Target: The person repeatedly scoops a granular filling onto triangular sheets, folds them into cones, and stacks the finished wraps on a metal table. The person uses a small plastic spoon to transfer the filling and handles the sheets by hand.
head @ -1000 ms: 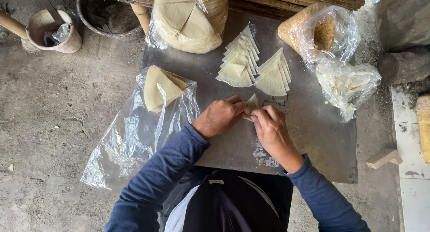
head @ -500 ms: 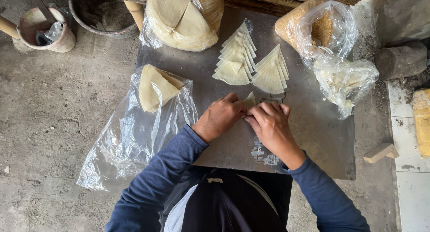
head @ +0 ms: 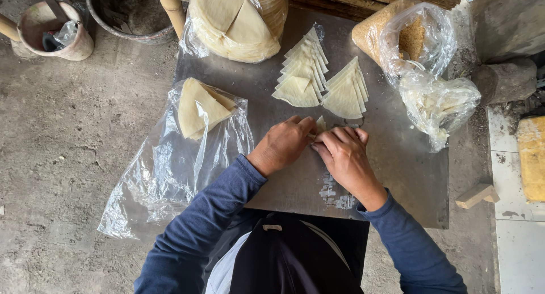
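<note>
on the grey metal sheet (head: 397, 175), left hand (head: 282, 145) and right hand (head: 344, 155) pinch a pale wrapper piece (head: 321, 124) together; folding likely wants even, firm pressure along the crease.

Around metal sheet (head: 397, 175): clear bag of wrappers (head: 193, 135) at left edge, round wrapper bag (head: 238, 21) at top, two clear bags (head: 420, 38) at right
</note>
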